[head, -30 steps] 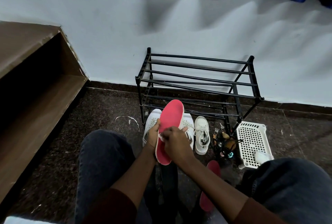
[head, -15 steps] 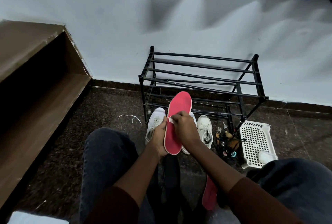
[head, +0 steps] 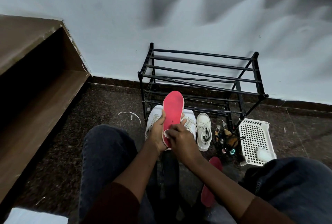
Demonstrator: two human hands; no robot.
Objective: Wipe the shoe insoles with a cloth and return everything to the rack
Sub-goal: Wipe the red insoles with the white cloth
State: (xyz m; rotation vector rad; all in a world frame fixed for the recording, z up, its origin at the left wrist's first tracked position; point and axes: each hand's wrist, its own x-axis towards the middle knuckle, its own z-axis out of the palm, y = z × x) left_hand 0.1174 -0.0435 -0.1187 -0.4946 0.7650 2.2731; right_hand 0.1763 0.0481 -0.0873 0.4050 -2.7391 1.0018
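The left hand [head: 157,134] cups the red insole [head: 172,112] from behind, thumb and fingers curled round its two long edges near the heel. Held this way the insole stands toe-up and faces the person, probably so the flat upper side is backed firmly enough to be rubbed. The right hand [head: 181,140] lies over the heel half with its fingers bent, pressing a cloth [head: 166,132] against the red face; only a small white scrap of the cloth shows under the fingertips. The insole looks thin, slightly flexible and foam-like, with a matt red top, a pale rim and a dull scuffed patch towards the toe. A second red insole [head: 211,184] lies flat on the dark speckled floor [head: 107,105] between the knees, likely set aside within reach. White lace-up sneakers [head: 203,130] stand on the floor along the front edge of the black tube rack [head: 201,72], near its front left leg. A white perforated plastic basket [head: 255,137] sits by the front right leg, so nothing appears returned yet.
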